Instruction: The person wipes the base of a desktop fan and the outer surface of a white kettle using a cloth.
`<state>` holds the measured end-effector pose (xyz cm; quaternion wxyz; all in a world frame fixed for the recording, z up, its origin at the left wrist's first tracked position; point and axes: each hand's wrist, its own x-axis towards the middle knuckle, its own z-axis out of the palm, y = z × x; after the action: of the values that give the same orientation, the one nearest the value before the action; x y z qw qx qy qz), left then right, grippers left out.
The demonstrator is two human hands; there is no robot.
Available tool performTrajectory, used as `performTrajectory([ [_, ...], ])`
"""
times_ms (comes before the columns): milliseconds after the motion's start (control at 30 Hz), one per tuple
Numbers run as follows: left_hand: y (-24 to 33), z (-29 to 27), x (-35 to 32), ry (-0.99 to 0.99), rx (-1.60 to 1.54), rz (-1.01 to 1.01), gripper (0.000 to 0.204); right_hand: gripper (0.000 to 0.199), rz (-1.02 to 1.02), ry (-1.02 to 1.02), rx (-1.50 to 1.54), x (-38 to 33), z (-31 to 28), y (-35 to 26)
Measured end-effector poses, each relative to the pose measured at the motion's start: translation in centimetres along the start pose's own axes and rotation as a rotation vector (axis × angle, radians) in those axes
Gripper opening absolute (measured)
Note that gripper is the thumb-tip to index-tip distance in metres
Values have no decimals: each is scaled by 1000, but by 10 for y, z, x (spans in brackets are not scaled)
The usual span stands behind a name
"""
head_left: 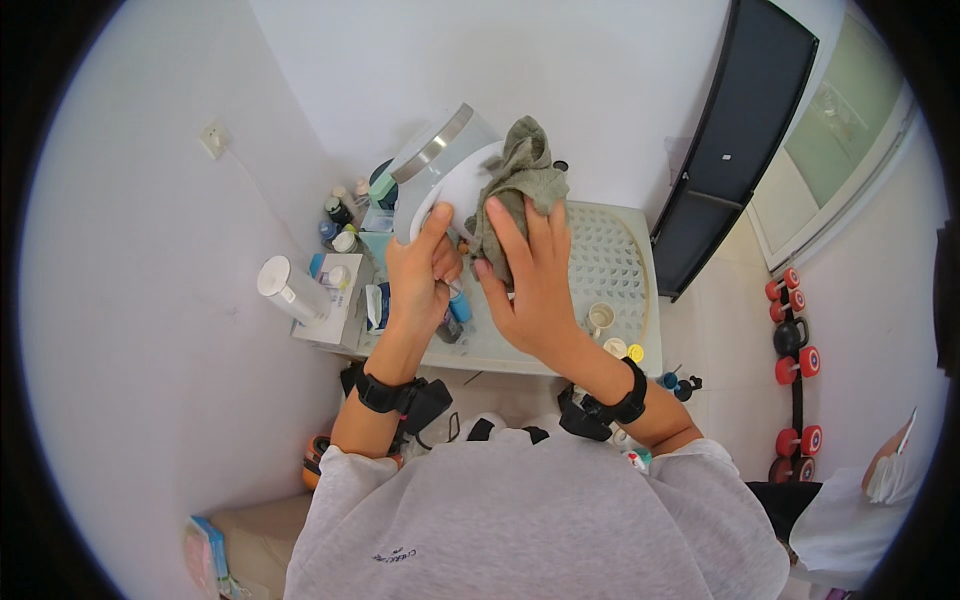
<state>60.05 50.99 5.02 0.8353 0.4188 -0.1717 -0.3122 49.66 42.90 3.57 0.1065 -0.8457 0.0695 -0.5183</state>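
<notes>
My left hand [420,260] is closed on the edge of a rounded white object [462,197], its thumb on the near rim and its fingers curled below. A broad silver band [432,145] crosses the far side of this object, which is raised and tilted above the table; I cannot make out its exact kind. My right hand [532,275] presses a crumpled grey-green cloth [522,182] against the object's right side, fingers spread over the fabric. The cloth hides much of that side. Both wrists wear black straps with dark devices.
Beneath my hands stands a pale patterned table [625,250]. A white kettle [292,288] is on a box [340,318] at left, near several bottles and jars. A mug [600,318] stands at right. Beyond are a tall dark cabinet [725,150], red dumbbells [790,368] and another person's arm [885,455].
</notes>
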Motion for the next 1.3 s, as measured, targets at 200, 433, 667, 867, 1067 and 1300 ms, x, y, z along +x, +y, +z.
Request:
performTrajectory([
  [200,3,14,-8,-40,99,56,19,47,643,22,801,34,0,49],
  [433,4,18,-6,19,101,73,21,57,185,190,246,13,11,12],
  [667,7,21,-4,-7,74,73,19,38,356,115,567,55,-2,26],
  [867,4,14,-6,-7,158,89,22,41,450,172,552,38,10,13],
  [1067,10,14,-5,-14,268,134,24,43,259,175,318,49,1,17],
  [1300,16,14,0,-41,228,-33,16,38,429,165,615,46,-7,42],
])
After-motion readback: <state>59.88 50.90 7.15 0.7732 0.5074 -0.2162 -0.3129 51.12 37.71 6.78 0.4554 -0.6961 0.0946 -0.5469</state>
